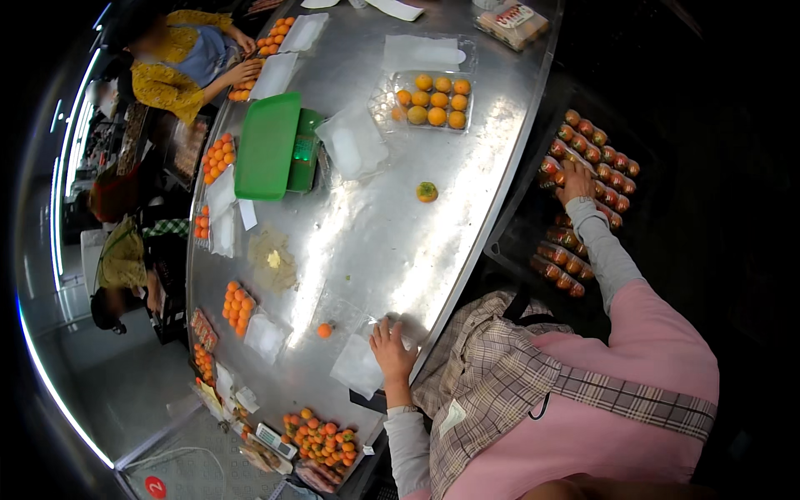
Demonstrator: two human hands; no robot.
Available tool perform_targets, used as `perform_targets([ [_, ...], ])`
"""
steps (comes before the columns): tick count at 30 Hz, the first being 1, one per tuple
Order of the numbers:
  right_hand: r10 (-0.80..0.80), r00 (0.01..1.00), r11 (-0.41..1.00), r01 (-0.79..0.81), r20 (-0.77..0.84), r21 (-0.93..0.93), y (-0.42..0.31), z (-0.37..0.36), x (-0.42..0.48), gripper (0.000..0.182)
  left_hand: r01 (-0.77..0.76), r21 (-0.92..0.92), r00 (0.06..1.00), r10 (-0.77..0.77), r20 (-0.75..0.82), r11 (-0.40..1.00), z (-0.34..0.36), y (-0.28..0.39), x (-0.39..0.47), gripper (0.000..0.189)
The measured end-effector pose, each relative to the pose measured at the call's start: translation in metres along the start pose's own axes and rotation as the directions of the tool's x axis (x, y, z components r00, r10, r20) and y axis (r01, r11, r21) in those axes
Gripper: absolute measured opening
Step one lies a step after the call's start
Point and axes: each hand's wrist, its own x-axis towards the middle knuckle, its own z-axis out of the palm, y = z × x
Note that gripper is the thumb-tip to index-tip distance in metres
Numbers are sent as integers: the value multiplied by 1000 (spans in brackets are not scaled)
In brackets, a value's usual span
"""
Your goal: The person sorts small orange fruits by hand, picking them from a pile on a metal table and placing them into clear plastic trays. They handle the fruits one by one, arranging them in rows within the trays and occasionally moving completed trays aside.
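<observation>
My left hand [392,357] lies palm down with fingers apart at the table's near edge, touching clear plastic packaging beside a white liner sheet [357,364]. My right hand [576,182] reaches into a dark crate [514,215] beside the table, its fingers over clear packs of reddish round fruit [615,182]; whether it grips one is hidden. A single orange fruit [324,330] sits left of my left hand. Farther up the metal table [375,250] lies a persimmon [427,192] with a green calyx. Beyond it stands a clear clamshell tray of orange-yellow fruit [437,116].
A green scale [269,147] with a lit display stands near the far edge, beside white liners [353,142]. Packs of orange fruit [238,307] line that edge. Loose fruit [319,437] is piled at the lower end. A co-worker in yellow [169,75] handles fruit across the table.
</observation>
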Motion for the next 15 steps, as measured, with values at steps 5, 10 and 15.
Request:
perform_targets([
  [5,1,968,1000,0,250,-4,2,2,19,77,65,-49,993,-69,-95,997,6,-30,3,62],
  [10,-72,982,986,96,178,-135,10,26,37,57,73,-141,984,-95,-151,987,9,-32,2,56],
  [15,2,976,995,19,216,-99,24,-16,31,61,142,-162,967,-172,-189,976,8,-27,3,54],
])
